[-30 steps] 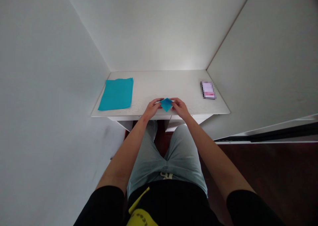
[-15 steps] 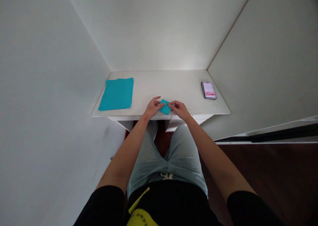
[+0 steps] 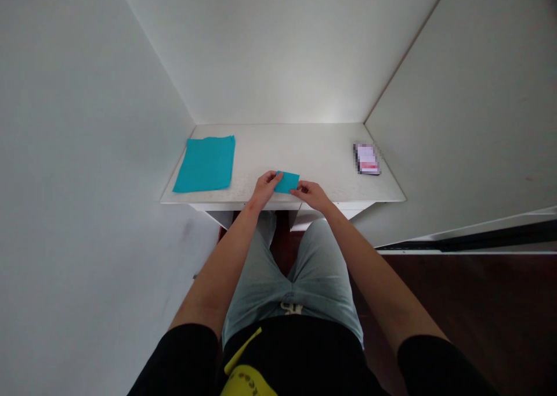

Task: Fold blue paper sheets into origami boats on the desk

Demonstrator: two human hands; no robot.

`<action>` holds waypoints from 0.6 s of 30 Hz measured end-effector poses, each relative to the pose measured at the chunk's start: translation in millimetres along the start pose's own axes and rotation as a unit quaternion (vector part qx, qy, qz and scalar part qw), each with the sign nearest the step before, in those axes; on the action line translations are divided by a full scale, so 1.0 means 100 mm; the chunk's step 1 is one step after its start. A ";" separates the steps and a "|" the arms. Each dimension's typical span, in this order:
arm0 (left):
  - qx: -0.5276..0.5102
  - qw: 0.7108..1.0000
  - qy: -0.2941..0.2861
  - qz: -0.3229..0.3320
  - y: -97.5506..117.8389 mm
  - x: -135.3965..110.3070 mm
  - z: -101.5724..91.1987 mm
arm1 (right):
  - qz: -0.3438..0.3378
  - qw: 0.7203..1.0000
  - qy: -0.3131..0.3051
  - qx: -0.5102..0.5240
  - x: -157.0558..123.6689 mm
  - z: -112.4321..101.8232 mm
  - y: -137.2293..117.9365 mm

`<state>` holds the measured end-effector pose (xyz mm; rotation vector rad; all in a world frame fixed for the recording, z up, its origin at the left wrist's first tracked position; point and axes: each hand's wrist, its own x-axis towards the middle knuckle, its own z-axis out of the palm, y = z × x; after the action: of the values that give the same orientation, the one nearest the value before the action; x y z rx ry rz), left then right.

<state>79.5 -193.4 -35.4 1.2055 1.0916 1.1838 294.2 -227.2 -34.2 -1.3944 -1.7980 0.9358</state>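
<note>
A small folded teal paper (image 3: 288,182) lies near the front edge of the white table (image 3: 304,146). My left hand (image 3: 263,187) pinches its left edge with fingers closed on it. My right hand (image 3: 311,192) rests at the paper's lower right corner, fingertips pressed together on it. Both forearms reach out from my lap.
A larger stack of teal sheets (image 3: 205,164) lies at the table's left end. A phone (image 3: 366,158) sits at the right end. White walls close in on the left, back and right. Dark floor lies below on the right.
The small paper went from a diamond shape held between both hands to a flatter rectangle lying on the table. Both hands shifted slightly toward me along its near edge.
</note>
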 end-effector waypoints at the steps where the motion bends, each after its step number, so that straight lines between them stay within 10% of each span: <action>1: -0.002 1.000 0.002 0.003 0.01 0.00 0.00 | -0.001 1.000 -0.001 0.004 0.00 0.00 0.00; 18: 0.002 0.999 -0.028 -0.038 0.05 -0.03 0.06 | 0.011 0.986 0.089 0.141 0.08 -0.03 0.04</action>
<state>85.3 -196.6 -30.2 1.1829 1.0889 1.0856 297.6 -218.5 -35.5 -1.2774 -1.4581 1.0008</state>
